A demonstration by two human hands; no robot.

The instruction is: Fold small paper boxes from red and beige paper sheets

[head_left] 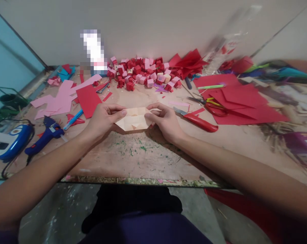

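Observation:
A creased cream paper piece [133,119], partly folded, is held just above the wooden table between both hands. My left hand [103,117] pinches its left end, thumb and fingers closed on it. On the other end my right hand [163,118] is closed in the same way, with the thumb on the upper face. A red-handled cutting tool [199,122] lies just right of my right hand. Beside my left hand is a red paper sheet [89,100]. The undersides of the fingers are partly hidden.
Small red and pink paper cubes [143,73] are heaped at the back. Yellow-handled scissors [206,102] rest by red sheets [250,101] on the right. A blue glue gun [45,135] and pink paper [60,98] lie left. A transparent bottle [227,44] stands behind.

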